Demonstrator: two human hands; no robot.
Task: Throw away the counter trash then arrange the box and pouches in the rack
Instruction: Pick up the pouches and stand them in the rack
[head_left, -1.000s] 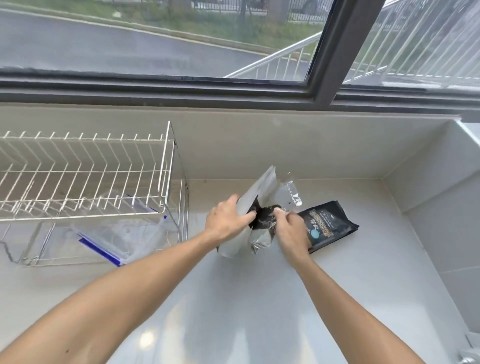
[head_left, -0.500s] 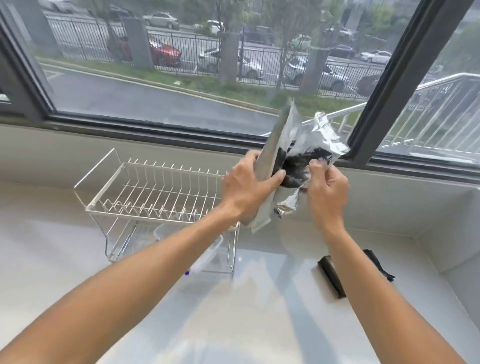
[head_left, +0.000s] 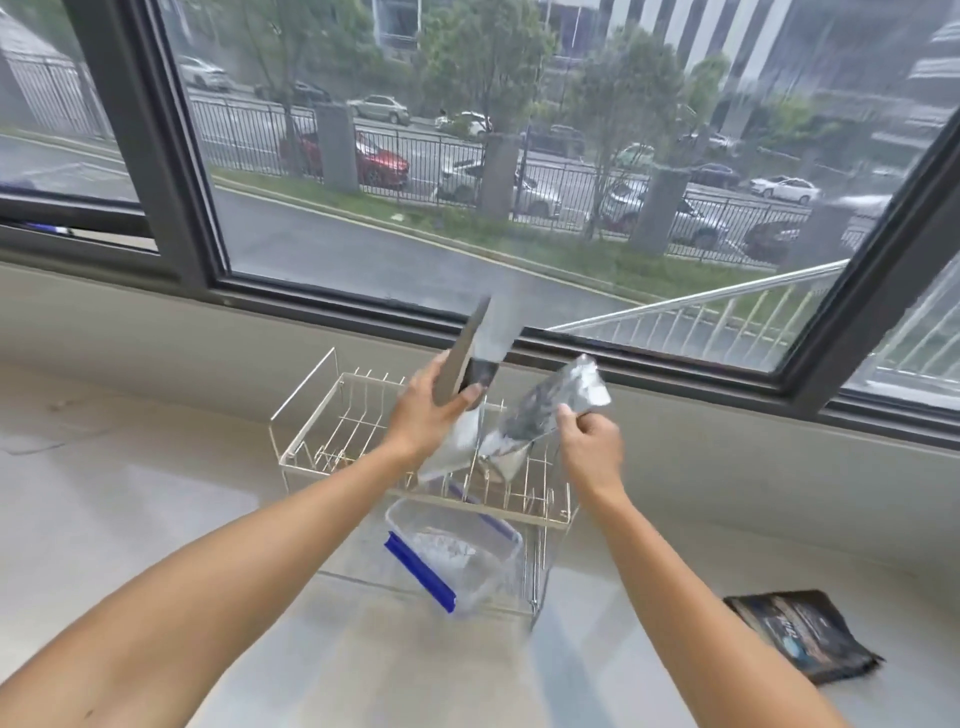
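Silvery foil pouches held above the wire rack (head_left: 322, 415): one pouch (head_left: 470, 358) clenched in the left hand (head_left: 428, 415), another pouch (head_left: 550, 410) pinched by the right hand (head_left: 589, 444). Clear box (head_left: 457, 556) on lower tier. Black pouch (head_left: 800, 642) flat on tabletop (head_left: 130, 519), well right.

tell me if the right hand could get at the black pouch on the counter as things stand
Probably not right away: the right hand is shut on a silver pouch above the rack. The black pouch lies uncovered on the counter, on that hand's side, so the path looks free.
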